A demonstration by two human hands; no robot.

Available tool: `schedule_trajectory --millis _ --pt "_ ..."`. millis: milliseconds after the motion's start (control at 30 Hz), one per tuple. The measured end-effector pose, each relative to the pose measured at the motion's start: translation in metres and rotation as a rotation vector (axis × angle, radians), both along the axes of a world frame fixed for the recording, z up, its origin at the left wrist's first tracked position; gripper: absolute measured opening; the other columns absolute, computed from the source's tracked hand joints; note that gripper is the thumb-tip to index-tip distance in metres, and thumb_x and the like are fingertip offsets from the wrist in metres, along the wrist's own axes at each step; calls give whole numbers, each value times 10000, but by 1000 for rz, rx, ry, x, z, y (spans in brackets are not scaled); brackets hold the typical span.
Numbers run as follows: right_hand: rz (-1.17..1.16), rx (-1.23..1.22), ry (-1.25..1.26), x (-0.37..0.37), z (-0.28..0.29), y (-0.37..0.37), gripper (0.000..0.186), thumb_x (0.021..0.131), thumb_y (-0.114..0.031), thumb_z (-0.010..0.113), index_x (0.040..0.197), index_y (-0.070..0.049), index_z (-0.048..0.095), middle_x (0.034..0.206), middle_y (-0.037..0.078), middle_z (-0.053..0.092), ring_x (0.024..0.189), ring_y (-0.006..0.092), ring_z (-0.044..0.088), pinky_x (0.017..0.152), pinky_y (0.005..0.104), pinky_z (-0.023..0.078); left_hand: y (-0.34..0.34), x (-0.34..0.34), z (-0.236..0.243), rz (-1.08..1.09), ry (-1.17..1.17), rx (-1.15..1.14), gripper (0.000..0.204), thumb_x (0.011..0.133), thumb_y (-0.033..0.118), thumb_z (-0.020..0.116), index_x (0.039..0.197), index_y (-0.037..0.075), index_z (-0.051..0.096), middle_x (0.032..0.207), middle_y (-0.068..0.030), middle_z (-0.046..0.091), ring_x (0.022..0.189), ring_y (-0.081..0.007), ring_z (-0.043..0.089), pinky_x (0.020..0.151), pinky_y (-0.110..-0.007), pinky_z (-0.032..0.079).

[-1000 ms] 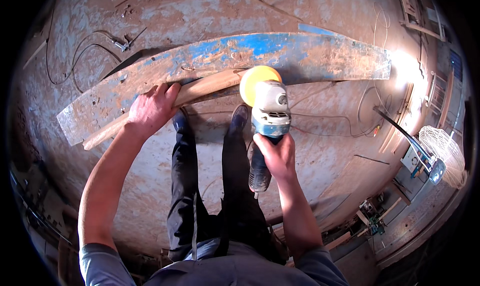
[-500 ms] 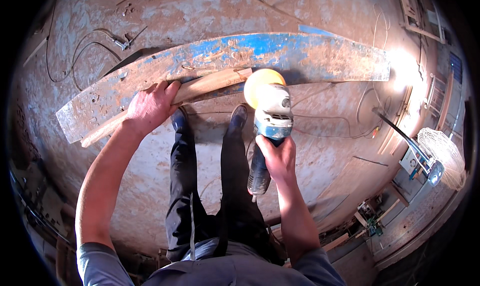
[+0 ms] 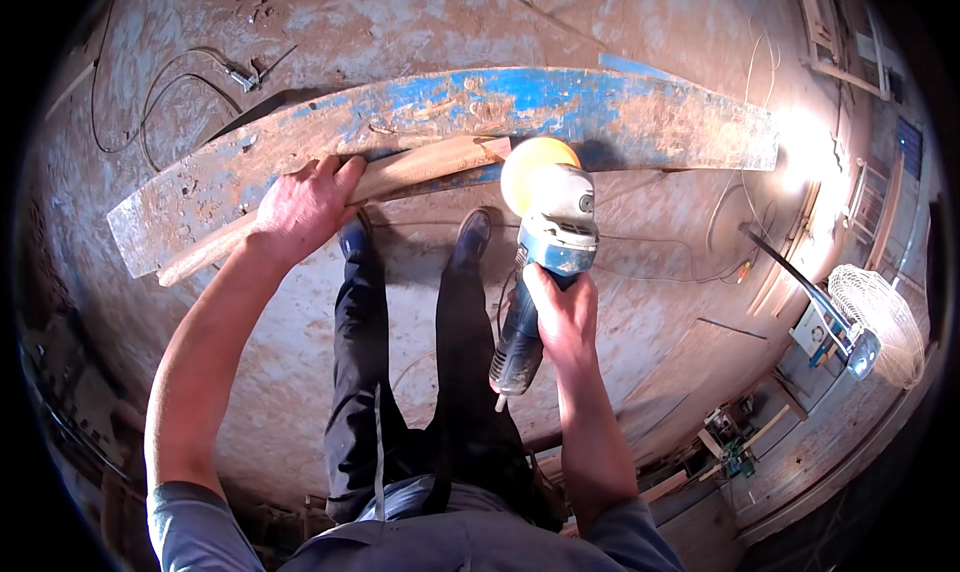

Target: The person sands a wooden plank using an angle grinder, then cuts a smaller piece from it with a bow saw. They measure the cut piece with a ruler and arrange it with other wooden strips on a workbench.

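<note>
My left hand [image 3: 308,204] is wrapped over a long, slightly curved piece of wood [image 3: 425,165], pressing it against the near edge of a worn blue bench board [image 3: 620,107]. In my right hand [image 3: 566,307] is an angle grinder [image 3: 548,242], a blue and grey body with a pale head. Its round yellow disc [image 3: 535,167] points away from me, beside the right end of the wood. Whether disc and wood touch I cannot tell. The fingers of my right hand curl round the grinder's body and are partly hidden.
A cable with a metal fitting [image 3: 240,78] lies on the dusty floor at the far left. At the right stand a fan with a white wire cage [image 3: 880,322] and a bright light [image 3: 805,147]. Another cord [image 3: 690,272] trails over the floor on the right. My feet are below the board.
The grinder has shifted slightly to the right, its back end swinging a little left and nearer me. My left hand keeps its hold on the wood.
</note>
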State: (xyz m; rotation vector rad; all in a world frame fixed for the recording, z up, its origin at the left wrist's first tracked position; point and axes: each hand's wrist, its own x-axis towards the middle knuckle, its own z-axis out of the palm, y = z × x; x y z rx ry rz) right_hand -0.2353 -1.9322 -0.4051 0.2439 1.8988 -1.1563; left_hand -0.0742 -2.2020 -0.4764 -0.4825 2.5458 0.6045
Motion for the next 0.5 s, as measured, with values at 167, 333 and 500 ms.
schedule_trajectory --millis 167,333,500 --pt "200 -45 83 4 2 -10 334 808 -161 766 1071 -3 634 923 77 685 835 150 633 759 321 509 2 0 -1 -9 15 -28 555 789 217 733 1272 112 480 1088 -121 590 1008 -300 641 782 -410 565" --pt "153 -4 50 -1 -3 -7 320 821 -159 751 1075 -1 639 902 74 689 799 146 638 737 322 514 2 2 -3 -7 7 -33 570 783 214 737 1279 113 476 1081 -121 588 1010 -301 637 774 -413 564" --pt "152 -8 22 3 3 -2 274 825 -165 746 1024 -1 655 872 59 683 771 134 624 709 314 508 4 3 -5 -7 28 -50 582 783 214 737 1289 113 468 1073 -120 586 1016 -300 634 776 -412 564"
